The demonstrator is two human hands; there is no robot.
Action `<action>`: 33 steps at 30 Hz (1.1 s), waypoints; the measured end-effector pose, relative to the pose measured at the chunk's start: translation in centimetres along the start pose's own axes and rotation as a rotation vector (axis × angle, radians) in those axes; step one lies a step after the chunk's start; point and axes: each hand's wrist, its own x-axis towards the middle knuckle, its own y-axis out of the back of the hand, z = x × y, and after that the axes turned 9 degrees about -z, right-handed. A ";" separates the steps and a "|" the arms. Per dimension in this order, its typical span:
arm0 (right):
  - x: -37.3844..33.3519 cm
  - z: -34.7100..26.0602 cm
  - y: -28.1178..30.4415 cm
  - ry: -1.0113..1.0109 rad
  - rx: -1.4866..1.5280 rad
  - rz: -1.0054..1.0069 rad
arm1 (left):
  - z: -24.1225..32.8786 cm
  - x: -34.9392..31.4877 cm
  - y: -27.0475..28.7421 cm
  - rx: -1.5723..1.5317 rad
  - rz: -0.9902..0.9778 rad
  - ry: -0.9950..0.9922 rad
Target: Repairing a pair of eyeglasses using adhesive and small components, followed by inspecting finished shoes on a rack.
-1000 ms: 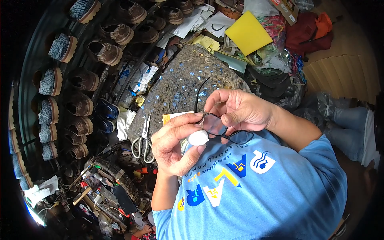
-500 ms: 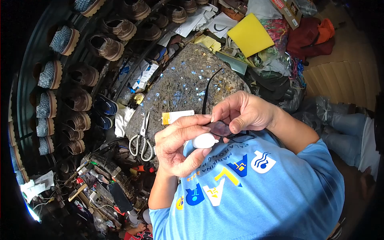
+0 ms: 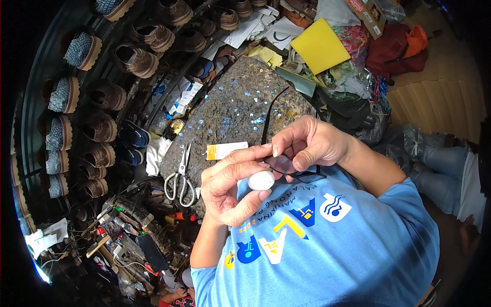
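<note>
Close in front of my blue shirt, my right hand (image 3: 322, 145) pinches the frame of dark eyeglasses (image 3: 283, 163) between thumb and fingers. One long temple arm of the glasses points up and away over the worn grey block. My left hand (image 3: 223, 184) grips a small white bottle-like container (image 3: 261, 180) between thumb and fingers, its round end showing. The left index fingertip meets the glasses frame beside the right fingertips. Just beyond the left hand, a white and orange card (image 3: 228, 150) lies on the block. Scissors (image 3: 182, 180) with pale handles rest left of that hand.
The rough block (image 3: 220, 115), dotted with shiny blue flecks, stands before me. Shelves of brown shoes (image 3: 137, 60) and patterned shoes line the left. A yellow sheet (image 3: 320, 46), bags and papers are piled at the far side. Tools and a dark phone-like slab (image 3: 152, 252) clutter the lower left.
The white container has turned in my left hand, and its narrow tip no longer shows. The glasses have tilted slightly, their raised temple arm shifting a little to the right.
</note>
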 end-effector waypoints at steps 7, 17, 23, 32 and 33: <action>0.0 -0.5 -0.7 -0.005 -0.070 0.042 | 0.0 -0.1 0.0 -0.039 0.004 0.021; 0.4 -1.1 -1.7 0.048 -0.595 0.128 | -0.6 -0.8 -0.3 0.022 0.081 0.010; 1.0 -2.1 -2.8 0.061 -1.156 0.238 | -0.7 -1.9 -0.9 -0.151 0.307 0.122; 2.3 -1.7 -2.9 0.176 -1.340 0.306 | -1.6 -3.6 -1.0 -0.167 0.383 0.150; 2.5 -1.7 -2.9 0.189 -1.351 0.293 | -1.6 -3.7 -1.0 -0.165 0.384 0.157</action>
